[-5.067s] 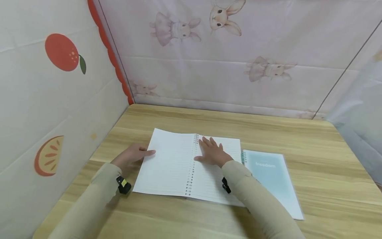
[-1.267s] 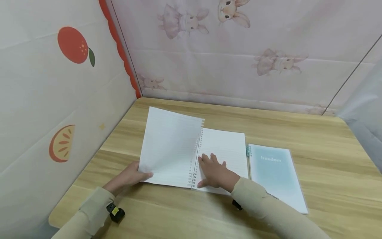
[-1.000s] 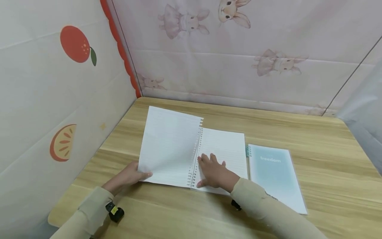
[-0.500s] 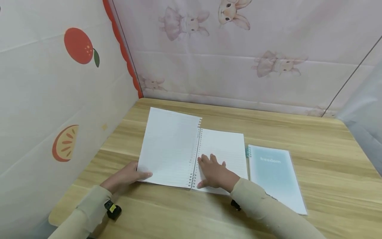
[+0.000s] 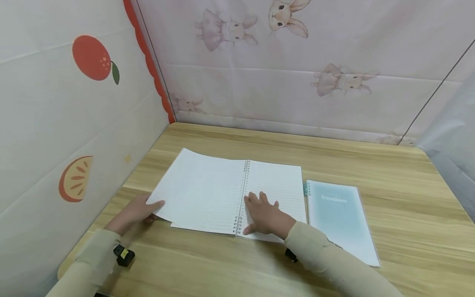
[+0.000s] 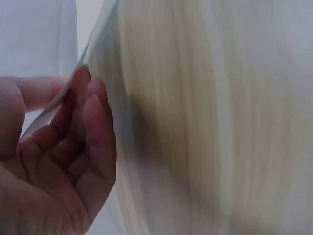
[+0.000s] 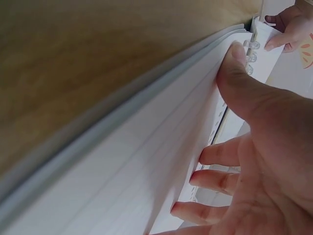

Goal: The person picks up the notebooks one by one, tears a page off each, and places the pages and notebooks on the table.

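While my left hand (image 5: pixel 135 210) pinches the outer edge of a sheet (image 5: pixel 200 181), thumb above and fingers beneath, my right hand (image 5: pixel 265 214) rests with fingers spread on the open notebook (image 5: pixel 276 179), just right of its rings (image 5: pixel 241 206). Between my hands, the sheet curves up toward my left grip, baring a page corner (image 5: pixel 185 226) below it. Right of my right hand, a blue notebook (image 5: pixel 334 214) lies on the table (image 5: pixel 211 264), partly hidden by my sleeve (image 5: pixel 334 264).
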### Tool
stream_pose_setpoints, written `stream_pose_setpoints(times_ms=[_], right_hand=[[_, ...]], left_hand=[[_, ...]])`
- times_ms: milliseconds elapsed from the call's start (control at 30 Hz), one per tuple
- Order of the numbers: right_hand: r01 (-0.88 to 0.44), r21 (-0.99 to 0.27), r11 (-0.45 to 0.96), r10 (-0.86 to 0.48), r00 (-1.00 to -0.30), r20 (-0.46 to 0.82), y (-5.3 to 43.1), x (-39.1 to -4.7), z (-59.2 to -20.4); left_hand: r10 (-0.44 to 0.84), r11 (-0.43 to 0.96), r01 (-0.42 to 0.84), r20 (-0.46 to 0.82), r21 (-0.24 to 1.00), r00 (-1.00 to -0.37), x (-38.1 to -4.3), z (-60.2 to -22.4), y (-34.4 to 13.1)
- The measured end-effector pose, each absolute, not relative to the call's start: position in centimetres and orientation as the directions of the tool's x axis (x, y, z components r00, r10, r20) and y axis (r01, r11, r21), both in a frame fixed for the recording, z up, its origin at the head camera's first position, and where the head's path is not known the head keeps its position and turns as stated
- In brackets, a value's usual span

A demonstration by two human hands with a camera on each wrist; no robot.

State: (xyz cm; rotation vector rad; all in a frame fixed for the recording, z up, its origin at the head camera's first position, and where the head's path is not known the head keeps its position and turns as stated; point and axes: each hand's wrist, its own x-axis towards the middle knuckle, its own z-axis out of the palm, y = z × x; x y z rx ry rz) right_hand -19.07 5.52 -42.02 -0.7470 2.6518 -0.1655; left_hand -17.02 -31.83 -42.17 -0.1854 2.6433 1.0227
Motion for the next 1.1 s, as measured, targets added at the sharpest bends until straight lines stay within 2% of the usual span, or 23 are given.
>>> stream_pose_setpoints(times_ms=[100,233,400,500,633,700,767,833,933,1100], right_hand=[[-0.472,-0.223,0.853,-0.521,-0.79,-0.324,5.6,-19.0,-41.9],[-0.462,-0.229,0.857,-0.515,-0.792,-0.327,5.7,-19.1,-41.9],[-0.459,-0.239,0.856,-0.516,-0.791,-0.33,5.7,-19.2,-42.2],[-0.467,-0.222,0.856,-0.516,-0.792,-0.326,5.7,-19.3,-42.3],[-0.461,-0.217,0.86,-0.509,-0.796,-0.327,5.8,-19.2,-42.2],[-0.46,-0.217,0.861,-0.508,-0.797,-0.327,5.8,-19.2,-42.2],[-0.459,-0.214,0.862,-0.506,-0.799,-0.325,5.8,-19.1,-42.1],[-0.458,-0.212,0.863,-0.505,-0.801,-0.323,5.8,-19.1,-42.0],[-0.454,-0.224,0.862,-0.505,-0.802,-0.318,5.8,-19.0,-42.0],[-0.463,-0.227,0.857,-0.514,-0.799,-0.311,5.6,-19.0,-42.2]], left_hand=[[-0.059,0.788,-0.221,-0.286,0.575,-0.956,-17.5,-42.0,-33.5],[-0.114,0.886,-0.207,-0.239,0.414,-0.964,-18.1,-41.8,-35.6],[-0.148,0.947,-0.175,-0.121,0.268,-0.982,-18.5,-41.8,-37.0],[-0.15,0.959,-0.152,-0.026,0.239,-0.988,-18.7,-41.9,-37.0],[-0.148,0.982,-0.125,0.161,0.145,-0.976,-18.8,-42.1,-35.5],[-0.104,0.991,-0.086,0.19,0.102,-0.976,-18.9,-42.3,-34.3],[-0.037,0.994,-0.025,0.113,0.104,-0.993,-19.2,-42.4,-33.0],[0.03,0.99,0.025,-0.031,0.138,-0.999,-19.5,-42.6,-31.9],[0.071,0.98,0.027,-0.221,0.199,-0.973,-19.9,-43.0,-31.0],[0.084,0.976,0.031,-0.244,0.214,-0.966,-20.0,-43.4,-31.4]])
